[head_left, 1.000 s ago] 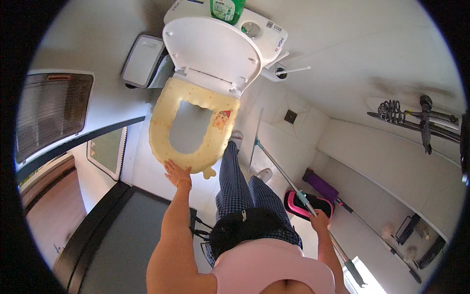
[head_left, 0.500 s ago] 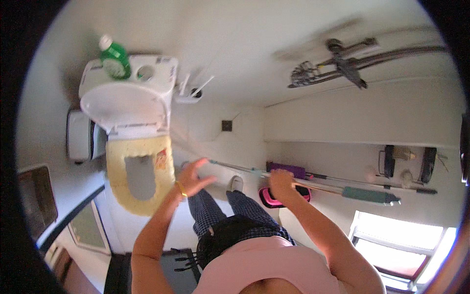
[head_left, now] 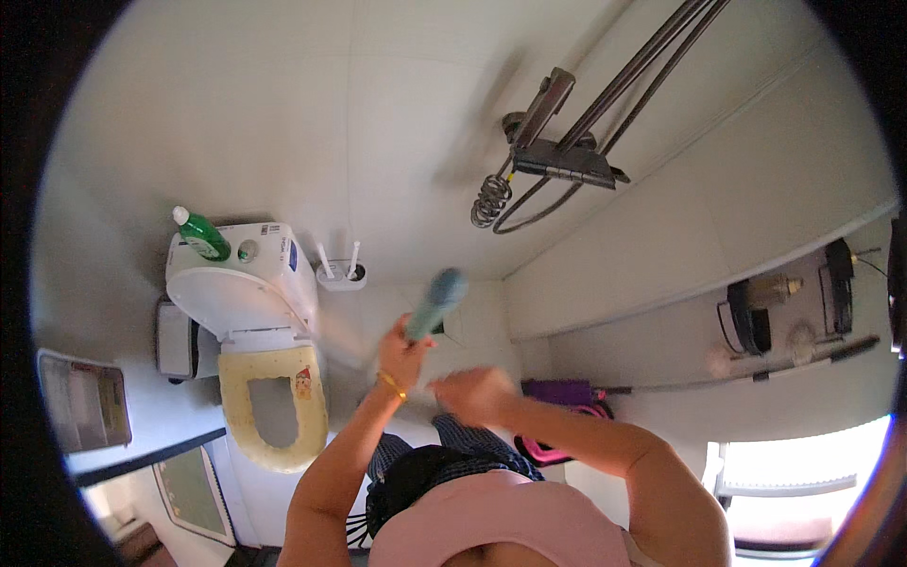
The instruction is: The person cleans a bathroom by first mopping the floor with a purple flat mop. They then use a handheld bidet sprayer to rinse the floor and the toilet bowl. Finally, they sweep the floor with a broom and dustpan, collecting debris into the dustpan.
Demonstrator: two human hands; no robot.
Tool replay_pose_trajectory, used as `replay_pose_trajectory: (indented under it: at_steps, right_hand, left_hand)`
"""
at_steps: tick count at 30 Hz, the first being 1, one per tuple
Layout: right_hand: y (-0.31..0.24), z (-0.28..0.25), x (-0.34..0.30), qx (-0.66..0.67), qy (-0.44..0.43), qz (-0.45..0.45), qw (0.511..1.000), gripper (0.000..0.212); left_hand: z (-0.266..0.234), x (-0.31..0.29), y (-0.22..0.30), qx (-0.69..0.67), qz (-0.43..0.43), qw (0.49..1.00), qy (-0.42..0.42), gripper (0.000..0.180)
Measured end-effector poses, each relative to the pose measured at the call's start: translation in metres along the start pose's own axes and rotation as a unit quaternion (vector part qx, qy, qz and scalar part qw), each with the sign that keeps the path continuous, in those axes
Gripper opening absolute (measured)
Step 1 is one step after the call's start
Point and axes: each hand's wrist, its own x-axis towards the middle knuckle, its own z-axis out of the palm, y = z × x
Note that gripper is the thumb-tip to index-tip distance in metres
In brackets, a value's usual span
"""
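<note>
In front of me, the thick teal grip of a long pole (head_left: 437,298) points up toward my view, slightly blurred. My left hand (head_left: 404,353), with a gold bracelet at its wrist, is closed around the pole just below that grip. Close by on the right is my right hand (head_left: 474,395), smeared by motion, so its fingers cannot be made out. Whether it touches the pole is unclear. The pole's lower end is hidden behind my hands.
On the left is a toilet (head_left: 293,255) with a yellow seat cover (head_left: 231,406) and a green bottle (head_left: 203,236) on its tank. A toilet brush holder (head_left: 340,276) stands beside it. Shower fixtures (head_left: 567,161) project from the far wall. Purple and pink cleaning tools (head_left: 557,392) sit right.
The pole has swung from lying sideways to the right to standing with its teal grip toward me. My left hand has closed on it; my right hand has moved left. The view has shifted.
</note>
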Motion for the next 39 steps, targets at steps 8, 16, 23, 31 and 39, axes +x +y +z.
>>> replay_pose_trajectory:
  at_steps: [8,16,23,31,39]
  right_hand:
    - [0.213,-0.189,0.069,-0.032,0.636,0.212,0.741,0.046]
    - [0.237,-0.191,0.105,0.134,0.525,0.130,0.830,0.042]
    - [0.250,-0.193,0.103,0.158,0.544,0.030,0.824,0.045]
    - [0.179,-0.277,0.095,0.275,0.593,-0.052,0.755,0.042]
    - [0.034,-0.111,0.021,0.314,0.158,-0.217,0.911,0.038]
  left_hand:
    - [0.047,-0.032,0.045,-0.050,-0.038,0.969,0.241,0.015]
    - [0.062,-0.100,0.061,-0.003,-0.008,0.942,0.336,0.017]
    - [0.077,-0.120,0.046,-0.029,-0.044,0.919,0.390,0.016]
    - [0.085,-0.125,0.047,-0.041,-0.066,0.918,0.389,0.015]
    - [0.089,-0.105,0.068,-0.053,0.010,0.912,0.406,0.055]
